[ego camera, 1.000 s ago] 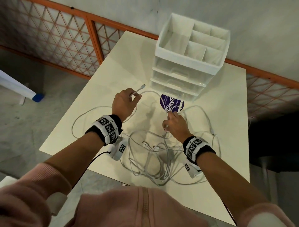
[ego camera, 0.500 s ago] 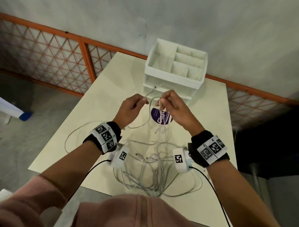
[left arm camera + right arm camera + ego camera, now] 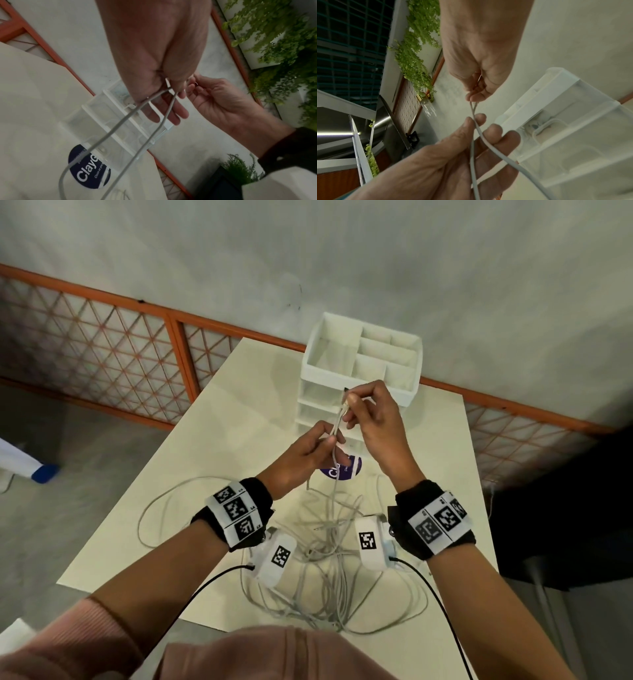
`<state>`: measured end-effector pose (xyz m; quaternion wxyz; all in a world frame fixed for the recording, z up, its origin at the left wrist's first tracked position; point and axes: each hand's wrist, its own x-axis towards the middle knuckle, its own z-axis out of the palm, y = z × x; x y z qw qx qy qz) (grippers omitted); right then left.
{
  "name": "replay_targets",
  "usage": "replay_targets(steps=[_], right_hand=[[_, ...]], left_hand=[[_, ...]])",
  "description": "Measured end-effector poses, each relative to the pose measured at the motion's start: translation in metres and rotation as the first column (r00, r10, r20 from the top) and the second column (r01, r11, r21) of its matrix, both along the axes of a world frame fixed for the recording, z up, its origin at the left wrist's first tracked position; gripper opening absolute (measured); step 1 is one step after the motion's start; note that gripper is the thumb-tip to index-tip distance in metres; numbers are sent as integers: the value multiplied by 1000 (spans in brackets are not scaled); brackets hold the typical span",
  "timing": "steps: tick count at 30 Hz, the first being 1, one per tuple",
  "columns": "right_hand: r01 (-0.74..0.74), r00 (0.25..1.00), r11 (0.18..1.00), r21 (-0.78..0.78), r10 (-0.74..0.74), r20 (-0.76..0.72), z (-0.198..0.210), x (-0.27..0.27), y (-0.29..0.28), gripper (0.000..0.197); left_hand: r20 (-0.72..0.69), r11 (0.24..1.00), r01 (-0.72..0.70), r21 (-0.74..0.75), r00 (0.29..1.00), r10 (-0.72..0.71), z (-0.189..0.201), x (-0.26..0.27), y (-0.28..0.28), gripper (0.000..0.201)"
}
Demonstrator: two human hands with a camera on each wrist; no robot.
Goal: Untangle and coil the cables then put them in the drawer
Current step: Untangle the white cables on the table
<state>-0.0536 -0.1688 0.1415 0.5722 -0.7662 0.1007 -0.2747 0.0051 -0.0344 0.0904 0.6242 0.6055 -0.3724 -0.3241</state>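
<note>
A tangle of grey cables [image 3: 325,563] lies on the cream table [image 3: 219,460] in front of me. Two strands [image 3: 337,428] rise from it to my hands, held above the table. My right hand [image 3: 349,402] pinches the cable ends [image 3: 474,103] together at the top. Just below, my left hand [image 3: 329,440] pinches both strands [image 3: 164,88] between thumb and fingers; the strands [image 3: 477,129] cross its fingertips. The white drawer unit [image 3: 363,371] stands behind my hands, its translucent drawers [image 3: 573,128] closed and a coiled cable faintly visible inside one.
A round purple sticker [image 3: 346,470] lies on the table before the drawer unit. An orange-framed mesh fence [image 3: 102,347] and a grey wall run behind the table. Loose cable loops [image 3: 161,501] reach toward the table's left edge.
Both hands rose off the table and came together. The right hand left the tangle and took the cable ends; the left now grips the two strands just beneath.
</note>
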Motion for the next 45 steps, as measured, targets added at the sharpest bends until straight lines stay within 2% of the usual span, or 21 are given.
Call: replay_targets(steps=[2,5,7,8,9,11,12,14,20,22,24,26,27,29,31,33,35,38,40,42,45], right_hand=[[48,999,999,-7,-48,7,-2,-2,-1,6],[105,992,994,11,-104,-68,-9,-4,-1,27],[-41,975,987,157,74,-211,-19,-6,7,62],[-158,935,961,227,220,-279,-29,-7,11,77],[-272,869,926,262,354,-347,-39,-9,15,81],[-471,697,855,216,511,-503,-54,-16,21,57],[-527,639,837,149,505,-580,-60,-19,19,38],[-559,605,828,46,445,-661,-66,-26,7,23],[-401,637,913,-74,220,-739,-83,-58,-62,17],[-368,681,928,-54,230,-696,-71,-60,-64,19],[-383,724,922,-62,258,-640,-52,-53,-53,19],[-429,737,899,-90,290,-611,-33,-43,-39,16],[-448,744,887,-108,303,-596,-24,-40,-34,15],[-448,775,885,-131,311,-551,-13,-36,-29,19],[-416,787,905,-86,312,-533,-12,-39,-33,21],[-399,776,917,-10,332,-537,-21,-49,-42,20],[-389,738,921,-1,311,-599,-37,-62,-56,19],[-331,691,943,-44,210,-692,-69,-87,-82,20],[-240,720,970,-39,151,-678,-83,-98,-96,25],[-173,757,982,-76,84,-649,-81,-101,-102,26],[-175,790,957,-233,-4,-613,-60,-93,-99,25]], left_hand=[[-8,1000,21,23,1000,-21,2,-1,2,18],[-78,998,-52,-19,996,50,7,-1,1,20],[-159,988,-112,-102,983,95,12,1,-2,22],[-171,978,-147,-145,978,122,15,3,-3,23],[-167,969,-178,-174,975,149,19,5,-4,24],[-129,956,-232,-178,969,211,27,10,-2,24],[-101,951,-255,-176,966,240,32,13,2,24],[-47,937,-298,-182,955,294,37,21,12,24],[-62,872,-475,-116,880,471,31,48,46,35],[88,884,-466,-24,880,466,21,45,46,29],[234,927,-356,119,917,322,13,33,36,26],[246,956,-202,212,958,148,6,19,22,40],[245,966,-132,223,967,76,4,13,15,37],[322,969,-52,241,946,-30,3,10,7,18],[391,965,-45,260,918,-63,4,14,6,20],[500,967,-127,223,866,-2,11,22,8,25],[544,951,-295,89,814,202,19,35,15,23],[455,800,-599,-35,703,547,27,69,28,24],[493,741,-670,40,658,568,24,84,34,27],[548,711,-682,169,665,508,14,86,37,30],[518,603,-728,326,671,530,1,73,34,38]])
